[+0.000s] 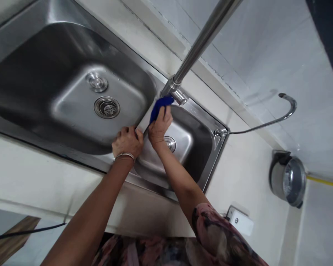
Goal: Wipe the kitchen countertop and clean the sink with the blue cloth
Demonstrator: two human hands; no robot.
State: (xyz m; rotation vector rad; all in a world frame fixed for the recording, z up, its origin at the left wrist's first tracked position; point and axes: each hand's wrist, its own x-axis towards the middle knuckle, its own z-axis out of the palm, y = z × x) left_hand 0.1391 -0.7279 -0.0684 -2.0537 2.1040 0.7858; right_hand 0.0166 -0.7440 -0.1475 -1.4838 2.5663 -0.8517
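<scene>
My right hand is closed on a blue cloth and presses it against the steel divider of the double sink, right at the base of the tall faucet. My left hand rests on the divider beside it, fingers curled over the edge, holding nothing I can see; a metal bangle sits on that wrist. The large basin with its drain lies to the left and the small basin to the right.
A thin second tap curves over the white counter at the right. A steel kettle stands in the corner. A white box sits at the counter's front edge. White tiled wall runs behind the sink.
</scene>
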